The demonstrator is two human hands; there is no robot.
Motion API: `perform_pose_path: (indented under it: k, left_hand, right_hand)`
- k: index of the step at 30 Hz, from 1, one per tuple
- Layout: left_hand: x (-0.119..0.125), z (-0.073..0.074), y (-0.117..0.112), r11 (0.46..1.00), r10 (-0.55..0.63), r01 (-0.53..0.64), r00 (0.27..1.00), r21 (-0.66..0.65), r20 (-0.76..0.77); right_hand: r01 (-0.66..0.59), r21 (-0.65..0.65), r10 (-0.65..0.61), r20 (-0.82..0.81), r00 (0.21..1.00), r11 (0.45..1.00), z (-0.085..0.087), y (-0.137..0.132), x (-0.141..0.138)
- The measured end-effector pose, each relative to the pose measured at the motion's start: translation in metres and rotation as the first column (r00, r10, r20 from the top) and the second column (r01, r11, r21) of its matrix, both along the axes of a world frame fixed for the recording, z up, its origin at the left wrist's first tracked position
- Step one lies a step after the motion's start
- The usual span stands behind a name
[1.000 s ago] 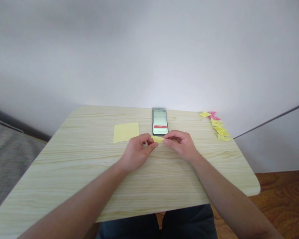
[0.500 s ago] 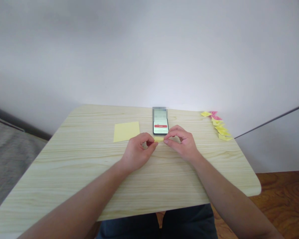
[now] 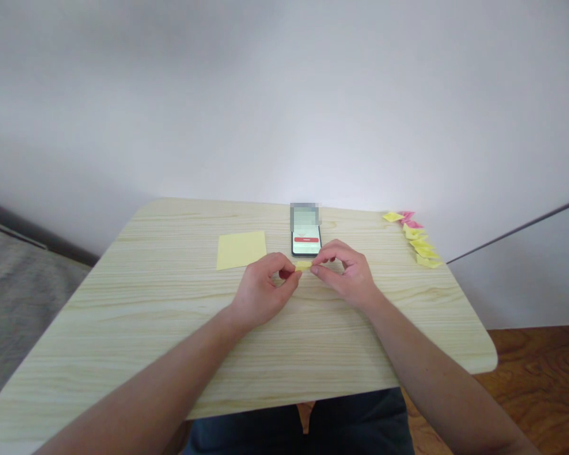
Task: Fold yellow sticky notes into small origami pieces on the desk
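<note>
Between my two hands is a small folded piece of yellow paper (image 3: 304,265), just in front of the phone. My left hand (image 3: 267,287) pinches its left end between thumb and fingers. At the right end, the thumb and fingertips of my right hand (image 3: 345,270) are closed on it as well. The fingertips cover both ends, so the full shape of the fold is hidden. A flat yellow paper sheet (image 3: 241,249) lies just beyond my left hand.
A phone (image 3: 306,243) with a lit screen stands or lies near the wall (image 3: 284,107). Several folded yellow papers (image 3: 422,245) and pink ones (image 3: 411,224) line the right edge of the wood-grain table (image 3: 146,284).
The folded yellow paper has tilted slightly between my fingertips, showing a little more of its face. My hands have barely moved.
</note>
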State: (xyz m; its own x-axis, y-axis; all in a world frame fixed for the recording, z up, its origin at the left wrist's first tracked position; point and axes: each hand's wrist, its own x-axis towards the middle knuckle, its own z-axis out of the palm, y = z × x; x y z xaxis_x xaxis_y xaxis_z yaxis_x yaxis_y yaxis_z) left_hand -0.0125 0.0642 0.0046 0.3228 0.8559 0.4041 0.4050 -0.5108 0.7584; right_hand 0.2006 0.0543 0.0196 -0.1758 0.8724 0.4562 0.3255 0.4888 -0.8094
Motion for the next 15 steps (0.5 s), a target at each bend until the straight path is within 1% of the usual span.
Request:
perform_pose_path:
  k: [3,7,11,15]
  left_hand:
    - [-0.0005,-0.0022,0.0006,0.996,-0.02,0.02,1.0,0.085,-0.005]
    - [-0.001,-0.0031,0.0009,0.982,-0.038,0.041,0.999,0.185,-0.015]
    - [-0.0018,-0.002,0.0014,0.972,-0.05,0.06,0.998,0.228,-0.047]
    - [-0.0026,-0.0022,0.0026,0.966,-0.049,0.07,0.995,0.249,-0.088]
  right_hand:
    - [0.011,-0.005,-0.011,0.014,1.0,1.0,-0.0005,0.0003,0.0001]
    - [0.006,-0.045,-0.006,0.011,1.0,0.999,-0.0027,0.0005,0.0007]
    - [-0.007,-0.077,0.007,-0.001,1.0,0.997,-0.0043,0.0003,0.0014]
    - [-0.005,-0.08,0.005,0.009,1.0,0.997,-0.0033,0.0002,0.0017]
